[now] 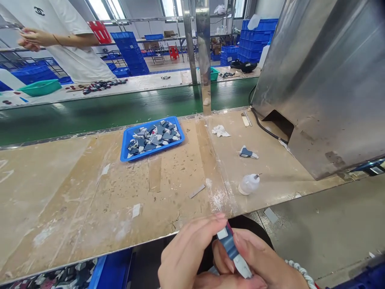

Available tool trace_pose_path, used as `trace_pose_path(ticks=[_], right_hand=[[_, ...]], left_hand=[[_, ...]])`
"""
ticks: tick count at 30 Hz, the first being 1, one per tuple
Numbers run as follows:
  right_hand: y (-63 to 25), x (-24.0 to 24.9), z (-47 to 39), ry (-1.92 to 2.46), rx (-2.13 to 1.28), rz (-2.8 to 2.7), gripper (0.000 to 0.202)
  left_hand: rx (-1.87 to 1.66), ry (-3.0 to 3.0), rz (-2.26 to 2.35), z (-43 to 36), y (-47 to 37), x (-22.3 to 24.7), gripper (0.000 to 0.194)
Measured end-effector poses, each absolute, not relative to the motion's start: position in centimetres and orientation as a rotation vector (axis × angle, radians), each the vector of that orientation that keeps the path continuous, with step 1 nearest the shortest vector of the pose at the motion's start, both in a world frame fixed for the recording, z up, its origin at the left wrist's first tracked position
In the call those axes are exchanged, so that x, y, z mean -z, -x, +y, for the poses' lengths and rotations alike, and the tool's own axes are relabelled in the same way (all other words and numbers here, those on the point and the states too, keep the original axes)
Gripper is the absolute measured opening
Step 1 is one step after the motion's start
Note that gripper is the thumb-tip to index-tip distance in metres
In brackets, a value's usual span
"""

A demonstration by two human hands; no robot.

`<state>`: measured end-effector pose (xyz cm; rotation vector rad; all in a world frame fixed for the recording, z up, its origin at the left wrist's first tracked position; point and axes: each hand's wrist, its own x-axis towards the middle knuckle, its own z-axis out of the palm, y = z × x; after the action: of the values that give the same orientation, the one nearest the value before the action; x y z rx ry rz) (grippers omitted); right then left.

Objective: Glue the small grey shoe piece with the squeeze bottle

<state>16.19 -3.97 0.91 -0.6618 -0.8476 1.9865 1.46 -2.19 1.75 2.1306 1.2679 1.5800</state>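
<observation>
Nearest the camera, the left hand (185,257) and the right hand (258,261) met low in the view, below the edge of the table (75,200). Both sets of fingers were closed around one small blue-and-white piece (231,249), the left fingertips pinching its upper end and the right fingers cradling the lower end. A corded bracelet (300,271) showed at the right wrist.

Judging by the layout, the work looked to be in its middle: one piece was in hand, and a similar piece (248,153) lay alone on the table past a small white squeeze bottle (249,184). A crumpled white rag (220,131) lay farther back. The blue tray (152,139) was full of like pieces, so much seemed left to do.

Beyond that ran a green conveyor belt (90,112), and on its far side another person (69,40) stood with hands raised near a green basin (40,87).

What the fingers were doing to the piece could not be made out, since they covered most of it. A blue bin (111,271) at the bottom edge was cut off, and the metal housing (325,80) on the right hid whatever lay behind it.
</observation>
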Motion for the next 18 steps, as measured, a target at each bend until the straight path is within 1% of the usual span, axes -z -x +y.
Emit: trace_pose_path(ticks=[3, 8, 9, 11, 12, 13, 14, 16, 18], right_hand=[[-15.8, -0.6, -3.9, 0.688, -2.007, -0.833, 0.057], [-15.9, 0.3, -3.4, 0.764, -2.002, -0.924, 0.062], [-16.3, 0.5, -3.4, 0.795, -1.990, -1.009, 0.064], [-17.6, 0.9, -3.4, 0.883, -1.933, -1.186, 0.067], [-18.6, 1.3, -3.4, 0.955, -1.864, -1.256, 0.067], [-19.7, 1.7, -3.4, 1.056, -1.779, -1.272, 0.063], [-20.9, 2.2, -3.4, 1.180, -1.652, -1.246, 0.057], [-23.1, 3.4, -3.2, 1.429, -1.223, -1.096, 0.047], [-24.9, 4.4, -2.7, 1.498, -0.844, -0.943, 0.035]], left_hand=[[-1.555, -2.141, 1.246, -2.0, -1.3, -2.0, 0.059], [-1.464, -2.127, 1.122, -1.5, -0.6, -2.1, 0.042], [-1.424, -2.137, 1.096, -1.3, -0.3, -1.9, 0.043], [-1.311, -2.179, 1.071, -0.6, 0.5, -1.1, 0.052], [-1.250, -2.200, 1.085, -0.1, 0.9, -0.5, 0.057], [-1.202, -2.216, 1.114, 0.4, 1.3, 0.1, 0.059], [-1.170, -2.224, 1.148, 1.0, 1.7, 0.6, 0.057], [-1.123, -2.228, 1.203, 2.0, 2.3, 1.6, 0.049], [-1.041, -2.242, 1.205, 2.6, 2.5, 2.1, 0.047]])
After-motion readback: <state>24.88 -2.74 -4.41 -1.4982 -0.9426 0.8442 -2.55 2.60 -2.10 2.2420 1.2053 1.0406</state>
